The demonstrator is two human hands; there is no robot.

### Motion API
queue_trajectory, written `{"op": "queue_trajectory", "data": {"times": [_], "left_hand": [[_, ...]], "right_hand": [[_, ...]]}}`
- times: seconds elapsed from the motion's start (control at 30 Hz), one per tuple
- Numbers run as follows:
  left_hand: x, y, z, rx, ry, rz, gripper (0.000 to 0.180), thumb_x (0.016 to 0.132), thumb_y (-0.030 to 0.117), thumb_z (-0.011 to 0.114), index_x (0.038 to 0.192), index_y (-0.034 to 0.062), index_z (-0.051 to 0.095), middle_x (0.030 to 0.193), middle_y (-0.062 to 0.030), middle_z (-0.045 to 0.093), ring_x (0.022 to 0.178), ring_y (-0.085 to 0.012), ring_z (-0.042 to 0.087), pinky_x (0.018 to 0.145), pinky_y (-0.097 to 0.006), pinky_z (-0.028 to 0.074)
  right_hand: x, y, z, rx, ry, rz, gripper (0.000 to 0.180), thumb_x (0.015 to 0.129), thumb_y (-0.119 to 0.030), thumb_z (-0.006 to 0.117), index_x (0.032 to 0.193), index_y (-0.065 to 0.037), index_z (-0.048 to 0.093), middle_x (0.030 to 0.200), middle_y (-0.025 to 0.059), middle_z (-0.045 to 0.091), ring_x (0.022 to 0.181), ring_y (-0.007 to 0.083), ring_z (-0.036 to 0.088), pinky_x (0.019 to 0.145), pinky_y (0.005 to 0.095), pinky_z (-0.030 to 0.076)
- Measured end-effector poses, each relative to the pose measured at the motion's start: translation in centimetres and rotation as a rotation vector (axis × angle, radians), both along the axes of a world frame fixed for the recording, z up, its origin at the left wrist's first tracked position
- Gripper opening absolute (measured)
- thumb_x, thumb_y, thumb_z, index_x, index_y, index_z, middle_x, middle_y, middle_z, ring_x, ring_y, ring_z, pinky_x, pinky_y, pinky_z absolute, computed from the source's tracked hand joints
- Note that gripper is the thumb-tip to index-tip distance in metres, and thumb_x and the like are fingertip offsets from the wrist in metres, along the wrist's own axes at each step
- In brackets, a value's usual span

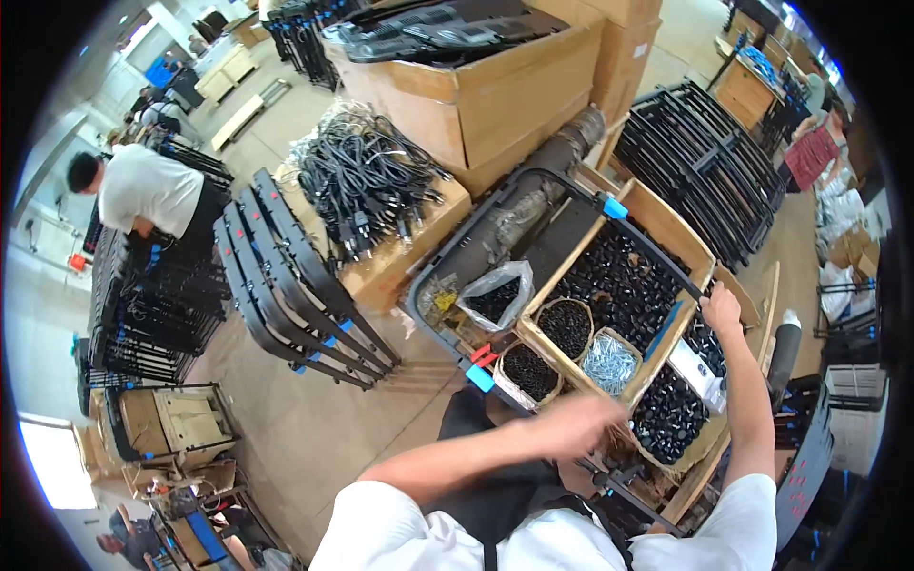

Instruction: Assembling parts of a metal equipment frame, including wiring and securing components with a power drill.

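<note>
A black tubular metal frame [657, 249] with blue clips lies across a wooden parts bin [700, 249]. My right hand [721, 306] is closed around the frame near its right corner. My left hand [586, 426] is smeared by motion, so its fingers cannot be made out. It hovers over the near edge of the bin, close to a small box of silver screws [610, 364] and a tray of black plastic caps [669, 417]. Beyond these, the large compartment holds many black plastic pieces [619, 276]. Two round containers of small black screws [564, 328] stand beside the silver ones.
Bundled black power cables [367, 181] lie on a carton at the left. Several black frames [295, 276] stand next to it. A large cardboard box [514, 95] is behind the bin, with stacked frames [700, 167] farther right. A person [152, 190] bends over at far left.
</note>
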State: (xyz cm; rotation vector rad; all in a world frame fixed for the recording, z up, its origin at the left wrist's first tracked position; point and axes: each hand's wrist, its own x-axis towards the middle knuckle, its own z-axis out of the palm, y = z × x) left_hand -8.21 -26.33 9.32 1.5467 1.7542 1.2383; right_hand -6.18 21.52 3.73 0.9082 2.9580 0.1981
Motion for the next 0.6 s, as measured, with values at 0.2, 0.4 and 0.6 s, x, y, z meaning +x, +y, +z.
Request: {"op": "queue_trajectory", "data": {"times": [0.2, 0.4, 0.6], "left_hand": [[-28.2, -11.8, 4.8, -0.098, 0.192, 1.111, 0.03, 0.097, 0.017, 0.058, 0.118, 0.0031, 0.074, 0.117, -0.0205, 0.074, 0.113, -0.0359, 0.071, 0.098, -0.044, 0.055], [-53.2, -16.8, 3.8, -0.061, -0.58, 1.231, 0.034, 0.096, 0.011, 0.052, 0.117, -0.0085, 0.071, 0.089, -0.018, 0.077, 0.064, -0.025, 0.072, 0.055, -0.034, 0.055], [-59.2, -10.6, 2.2, -0.443, -0.602, 1.317, 0.022, 0.098, 0.006, 0.054, 0.105, -0.0064, 0.071, 0.089, -0.0199, 0.077, 0.059, -0.0293, 0.074, 0.047, -0.038, 0.057]], "right_hand": [[9.4, -19.9, 1.8, -0.323, -0.158, 0.242, 0.027, 0.095, -0.027, 0.062, 0.092, -0.003, 0.073, 0.084, 0.0217, 0.073, 0.082, 0.0416, 0.073, 0.074, 0.0514, 0.059], [18.5, -36.9, 10.5, -0.7, -0.371, 0.204, 0.028, 0.089, -0.03, 0.073, 0.093, -0.003, 0.067, 0.078, 0.0207, 0.074, 0.076, 0.0434, 0.073, 0.071, 0.0518, 0.06], [19.3, -40.2, 8.7, -0.212, -0.471, -0.137, 0.06, 0.105, -0.046, 0.054, 0.071, -0.002, 0.076, 0.071, 0.0215, 0.072, 0.069, 0.0407, 0.073, 0.069, 0.0516, 0.058]]}}
